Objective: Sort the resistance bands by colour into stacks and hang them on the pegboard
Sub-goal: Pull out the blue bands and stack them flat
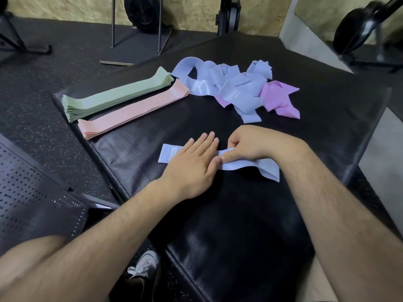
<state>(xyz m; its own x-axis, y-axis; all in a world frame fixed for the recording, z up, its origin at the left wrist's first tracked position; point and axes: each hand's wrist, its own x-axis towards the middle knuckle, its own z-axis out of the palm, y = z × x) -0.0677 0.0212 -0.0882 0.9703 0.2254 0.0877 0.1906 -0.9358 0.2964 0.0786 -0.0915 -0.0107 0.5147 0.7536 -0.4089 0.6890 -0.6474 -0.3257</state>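
A light blue band (244,165) lies flat on the black padded mat (218,225) in front of me. My left hand (194,162) presses on its left half with straight fingers. My right hand (246,144) pinches the band's middle with curled fingers and thumb. Farther back at the left lie a neat green stack (115,95) and, beside it, a neat pink stack (130,113). At the back a loose heap of light blue bands (229,86) is tangled with purple bands (279,99).
A black perforated pegboard (28,192) lies on the floor at the lower left. Black gym stands (139,29) and equipment stand behind the mat. My shoe (146,271) is below, beside the mat's edge.
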